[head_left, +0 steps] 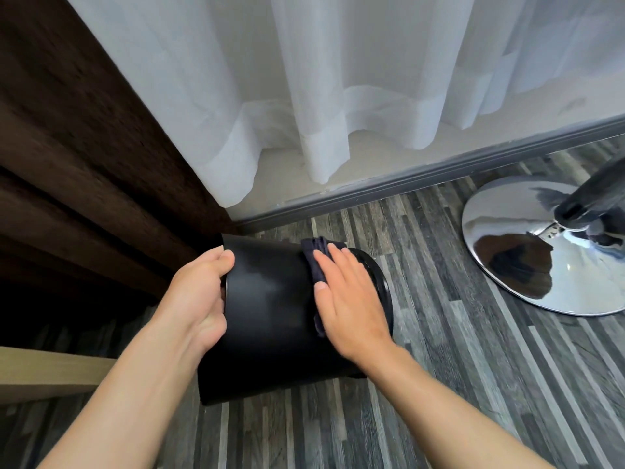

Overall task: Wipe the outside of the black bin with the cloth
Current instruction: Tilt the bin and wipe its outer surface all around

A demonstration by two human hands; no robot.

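The black bin (270, 316) lies tilted on its side over the striped floor, one end to the left and the other to the right. My left hand (198, 296) grips the bin's left rim, thumb on the outer wall and fingers curled inside. My right hand (348, 299) lies flat, fingers spread, pressing a dark cloth (313, 252) onto the bin's outer wall near its right end. Most of the cloth is hidden under that hand; only its top fold and left edge show.
A chrome round pedestal base (527, 252) with a dark column stands on the floor at the right. White sheer curtains (338, 79) hang behind, above a grey skirting. A dark brown curtain (74, 147) fills the left. A pale wooden edge (47, 370) juts in at lower left.
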